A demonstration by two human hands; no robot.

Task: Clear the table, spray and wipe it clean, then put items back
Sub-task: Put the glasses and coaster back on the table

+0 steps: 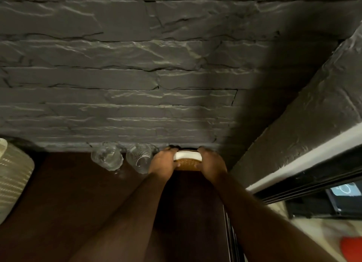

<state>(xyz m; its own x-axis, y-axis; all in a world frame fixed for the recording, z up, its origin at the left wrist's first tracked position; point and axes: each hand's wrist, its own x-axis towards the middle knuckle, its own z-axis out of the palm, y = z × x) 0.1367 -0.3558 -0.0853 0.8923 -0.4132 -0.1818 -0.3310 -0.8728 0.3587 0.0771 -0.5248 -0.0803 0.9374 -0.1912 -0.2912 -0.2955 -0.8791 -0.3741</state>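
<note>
A small woven brown basket (187, 164) with a white stack inside, perhaps napkins, sits at the far edge of the dark wooden table (82, 193), against the stone wall. My left hand (163, 161) grips its left side and my right hand (210, 162) grips its right side, fingers curled over the rim. Two clear patterned glasses stand just left of the basket: one (139, 157) is right beside my left hand, the other (107, 156) further left. I cannot tell whether the basket rests on the table or is slightly lifted.
A dark grey stone wall (156, 75) rises right behind the table. A cream ribbed lampshade (11, 175) stands at the left edge. To the right are a white-trimmed ledge (305, 164), a dark screen (344, 191) and something red (351, 248) on a pale floor.
</note>
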